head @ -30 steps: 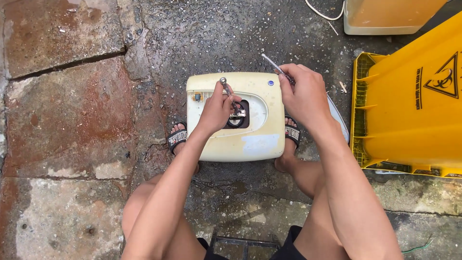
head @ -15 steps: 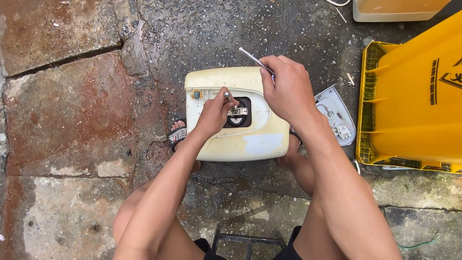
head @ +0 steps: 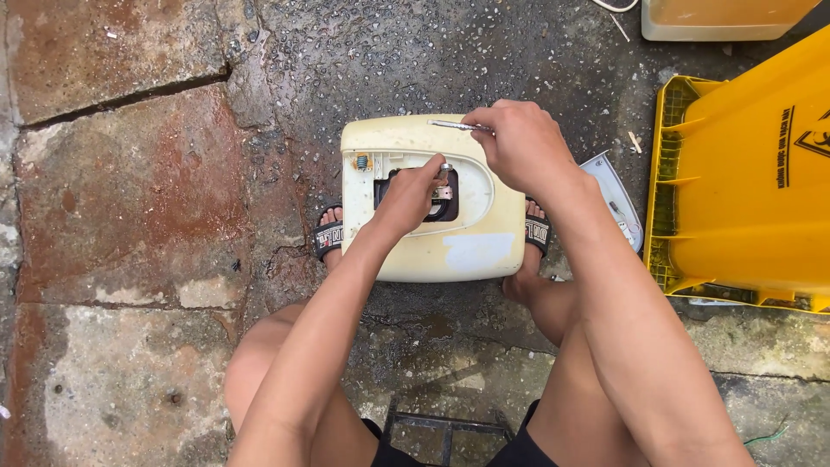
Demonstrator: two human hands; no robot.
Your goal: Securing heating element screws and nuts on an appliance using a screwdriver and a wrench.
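Note:
A cream plastic appliance housing (head: 450,246) with a dark opening in its top lies on the wet ground between my sandalled feet. My left hand (head: 413,197) pinches a small metal part (head: 444,169) over that opening. My right hand (head: 521,145) is closed round a thin metal tool (head: 453,125), a screwdriver by its look, whose shaft lies flat along the housing's far edge and points left. A small coiled fitting (head: 360,161) shows at the housing's far left corner.
A yellow folding warning sign (head: 743,182) lies at the right, and a grey cover plate (head: 616,201) rests between it and the housing. A pale box (head: 718,22) stands at the top right. Cracked stone slabs (head: 121,173) fill the left. A black stool frame (head: 445,425) shows under me.
My right hand has swung the tool from pointing up-left to lying flat along the housing's far edge. My left hand stays at the opening.

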